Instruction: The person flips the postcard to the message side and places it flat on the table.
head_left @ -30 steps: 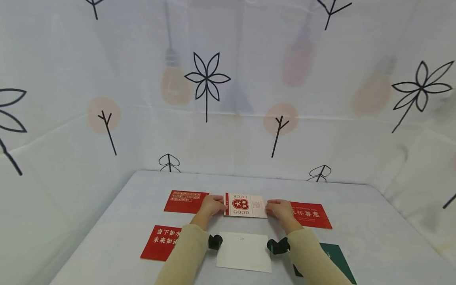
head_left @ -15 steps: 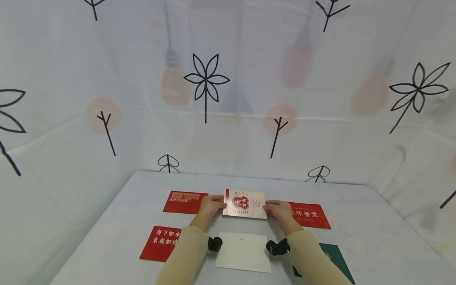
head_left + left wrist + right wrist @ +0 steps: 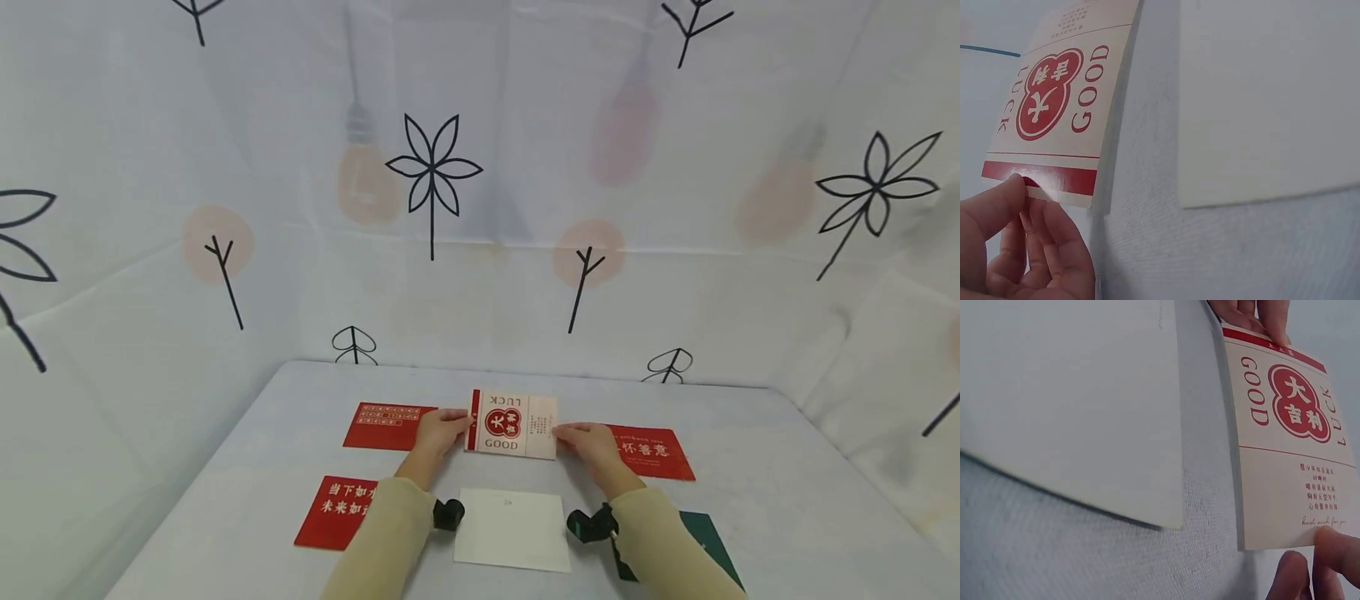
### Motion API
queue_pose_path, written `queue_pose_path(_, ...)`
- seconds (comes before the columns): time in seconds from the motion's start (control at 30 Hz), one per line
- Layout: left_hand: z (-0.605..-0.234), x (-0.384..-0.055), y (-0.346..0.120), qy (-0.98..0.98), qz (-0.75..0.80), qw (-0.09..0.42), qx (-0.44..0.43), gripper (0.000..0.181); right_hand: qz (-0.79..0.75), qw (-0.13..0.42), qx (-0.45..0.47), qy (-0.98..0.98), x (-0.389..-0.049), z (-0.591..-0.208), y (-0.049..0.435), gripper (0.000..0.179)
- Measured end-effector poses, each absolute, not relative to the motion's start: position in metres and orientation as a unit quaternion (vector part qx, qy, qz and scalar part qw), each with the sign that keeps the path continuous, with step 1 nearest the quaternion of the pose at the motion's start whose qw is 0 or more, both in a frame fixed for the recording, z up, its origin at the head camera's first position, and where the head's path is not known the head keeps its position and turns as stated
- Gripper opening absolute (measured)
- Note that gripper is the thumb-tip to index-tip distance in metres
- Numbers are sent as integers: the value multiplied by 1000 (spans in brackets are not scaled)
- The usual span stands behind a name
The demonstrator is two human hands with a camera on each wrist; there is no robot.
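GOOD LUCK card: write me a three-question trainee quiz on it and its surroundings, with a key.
1. Fill in: the left hand pinches the GOOD LUCK card by the end with a ____ stripe.

2. True or false: the right hand holds that same end.

3. In the head view, which card lies between the two sleeves?
A. Green card
B. White card
C. Red card

Key: 1. red; 2. false, it holds the opposite end; 3. B.
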State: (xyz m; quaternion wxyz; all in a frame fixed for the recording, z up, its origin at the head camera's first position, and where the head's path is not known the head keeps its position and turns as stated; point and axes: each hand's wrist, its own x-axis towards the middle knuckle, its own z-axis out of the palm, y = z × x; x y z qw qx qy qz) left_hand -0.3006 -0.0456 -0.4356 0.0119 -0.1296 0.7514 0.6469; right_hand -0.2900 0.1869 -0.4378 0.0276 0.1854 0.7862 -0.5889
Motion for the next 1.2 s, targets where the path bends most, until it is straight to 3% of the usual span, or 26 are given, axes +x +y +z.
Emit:
queue_pose_path(0.57, -435, -300, -43, 748, 656, 10, -101, 20, -713, 19, 138, 687, -288, -433, 194, 37)
queue_pose_path(1.2, -433, -300, -51, 638, 762, 56, -96, 31, -738, 18, 130, 662, -287, -428, 194, 40)
